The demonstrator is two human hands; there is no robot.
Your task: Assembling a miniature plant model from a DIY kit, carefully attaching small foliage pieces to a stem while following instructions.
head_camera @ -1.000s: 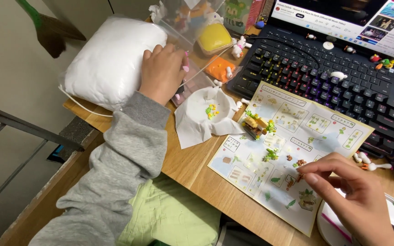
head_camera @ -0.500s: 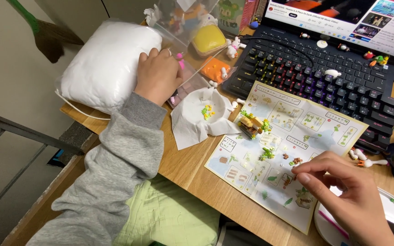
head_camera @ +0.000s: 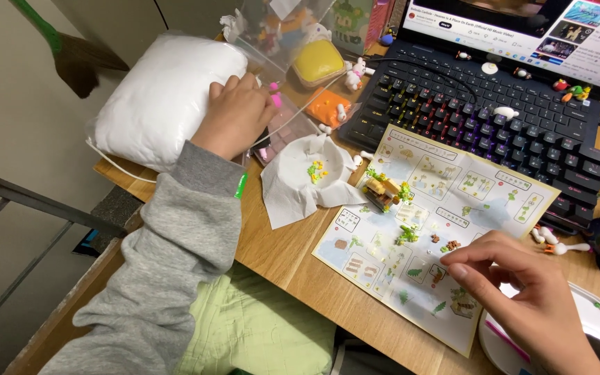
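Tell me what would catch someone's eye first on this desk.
Likely the instruction sheet spread mid-desk, with a small block model on its upper left corner and loose bits scattered over it. The right hand hovers over the sheet's lower right, fingertips near some small brown pieces. The left hand rests at the edge of a puffy white bag at the desk's left, and a backlit keyboard sits behind.

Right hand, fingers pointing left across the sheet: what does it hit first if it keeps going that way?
Probably the small brown pieces lying on the instruction sheet, just ahead of the right hand's fingertips. Beyond them sits a green cluster. How high the fingers are above the paper is unclear.
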